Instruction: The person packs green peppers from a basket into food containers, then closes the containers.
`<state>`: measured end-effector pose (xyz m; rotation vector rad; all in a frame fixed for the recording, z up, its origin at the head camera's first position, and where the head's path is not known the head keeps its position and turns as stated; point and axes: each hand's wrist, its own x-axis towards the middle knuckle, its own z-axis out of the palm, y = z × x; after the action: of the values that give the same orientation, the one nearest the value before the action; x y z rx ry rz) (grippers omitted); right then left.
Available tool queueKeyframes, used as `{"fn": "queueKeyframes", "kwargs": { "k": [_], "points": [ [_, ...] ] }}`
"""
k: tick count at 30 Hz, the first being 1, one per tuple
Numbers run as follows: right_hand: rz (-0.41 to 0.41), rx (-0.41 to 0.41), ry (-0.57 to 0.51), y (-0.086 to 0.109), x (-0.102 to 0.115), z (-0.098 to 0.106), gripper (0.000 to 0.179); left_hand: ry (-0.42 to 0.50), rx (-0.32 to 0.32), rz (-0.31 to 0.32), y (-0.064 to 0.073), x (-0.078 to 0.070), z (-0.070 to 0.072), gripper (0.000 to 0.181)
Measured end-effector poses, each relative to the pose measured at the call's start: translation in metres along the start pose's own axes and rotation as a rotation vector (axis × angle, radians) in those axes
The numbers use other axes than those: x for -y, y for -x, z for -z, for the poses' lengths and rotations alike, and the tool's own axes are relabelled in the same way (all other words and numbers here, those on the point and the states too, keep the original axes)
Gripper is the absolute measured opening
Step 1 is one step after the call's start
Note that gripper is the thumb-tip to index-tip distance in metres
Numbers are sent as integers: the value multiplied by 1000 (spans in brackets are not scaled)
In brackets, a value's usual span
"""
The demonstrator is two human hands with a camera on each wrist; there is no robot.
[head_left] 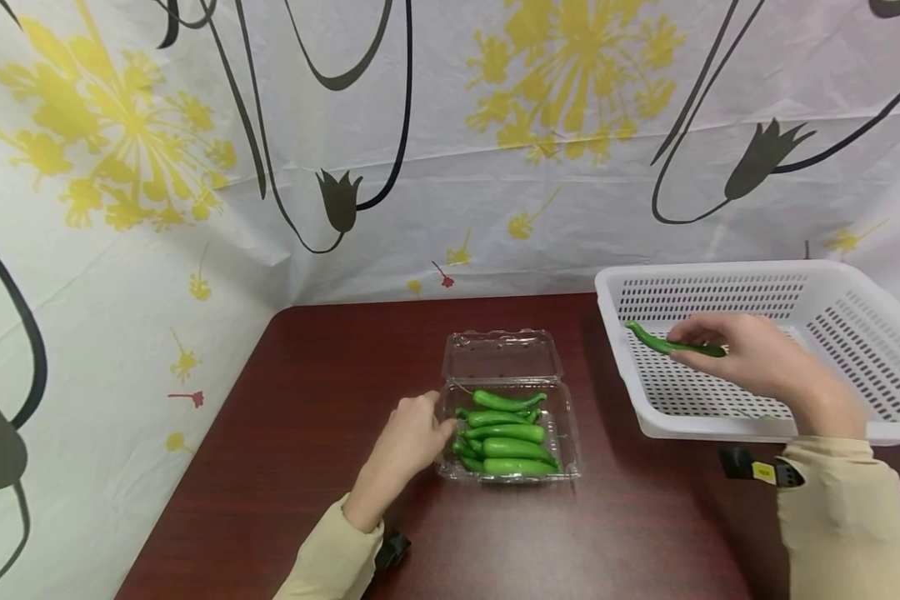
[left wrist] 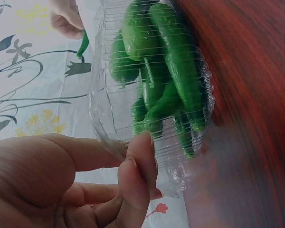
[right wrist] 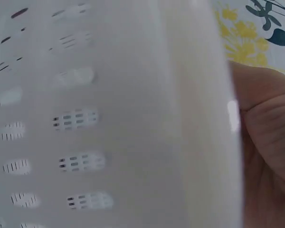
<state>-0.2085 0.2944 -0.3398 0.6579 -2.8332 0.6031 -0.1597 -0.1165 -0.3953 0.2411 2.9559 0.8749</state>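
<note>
My right hand [head_left: 750, 354] pinches a green chili pepper [head_left: 648, 337] above the white plastic basket [head_left: 630, 375]. In the right wrist view the basket's wall [right wrist: 133, 118] hides the pepper and most of the right hand [right wrist: 270, 123]. At the left side of a clear plastic clamshell box [head_left: 570, 425], my left hand [head_left: 412, 433] holds the rim between thumb and fingers [left wrist: 140, 156]. Several green chili peppers [head_left: 513, 432] lie roughly side by side in the box. Its lid [head_left: 502, 357] is folded back, away from me.
The box and basket stand on a dark red-brown table [head_left: 330, 375], the basket to the right at the back. A bit of green [head_left: 765, 415] shows at the basket's near side, partly hidden by the right arm. A patterned white sheet [head_left: 420, 125] hangs behind the table.
</note>
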Motion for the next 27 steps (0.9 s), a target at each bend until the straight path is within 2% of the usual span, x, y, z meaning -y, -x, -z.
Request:
{"fn": "queueKeyframes", "kwargs": {
  "k": [9, 22, 27],
  "points": [
    [78, -55, -10, -3, 10, -2, 17, 3, 3, 4, 0, -1, 0, 35],
    [106, -41, -31, -8, 22, -8, 17, -2, 2, 2, 0, -1, 0, 36],
    [142, -46, -40, -11, 27, -11, 18, -10, -2, -6, 0, -1, 0, 37]
  ]
}}
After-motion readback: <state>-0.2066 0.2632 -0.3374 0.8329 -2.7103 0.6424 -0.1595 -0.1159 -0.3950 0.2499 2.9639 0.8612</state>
